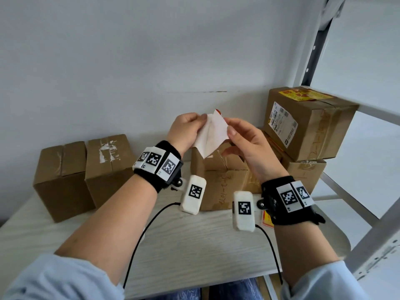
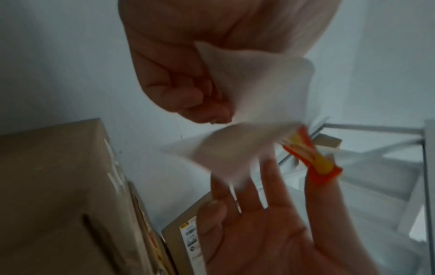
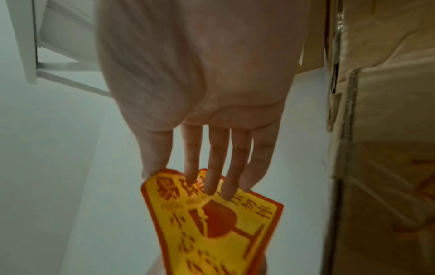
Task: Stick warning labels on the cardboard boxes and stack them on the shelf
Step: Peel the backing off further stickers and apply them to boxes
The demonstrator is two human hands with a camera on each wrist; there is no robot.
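Observation:
A warning label [image 1: 213, 133], yellow and orange on its face [image 3: 216, 223] with white backing paper [image 2: 259, 93], is held up in the air between both hands. My left hand [image 1: 200, 121] pinches the backing's left edge with curled fingers [image 2: 188, 89]. My right hand [image 1: 228, 128] pinches the right edge, thumb on the white side and straight fingers [image 3: 212, 167] on the printed side. In the left wrist view a corner of the label [image 2: 313, 158] curls off the backing. Below the hands, a cardboard box [image 1: 220, 180] stands on the table.
Two plain boxes [image 1: 60, 176] [image 1: 108, 165] stand at the table's left. On the white metal shelf [image 1: 368, 213] at the right, a box [image 1: 307, 124] with a warning label on top [image 1: 303, 95] sits on another box [image 1: 307, 176]. A spare label [image 1: 267, 219] lies under my right wrist.

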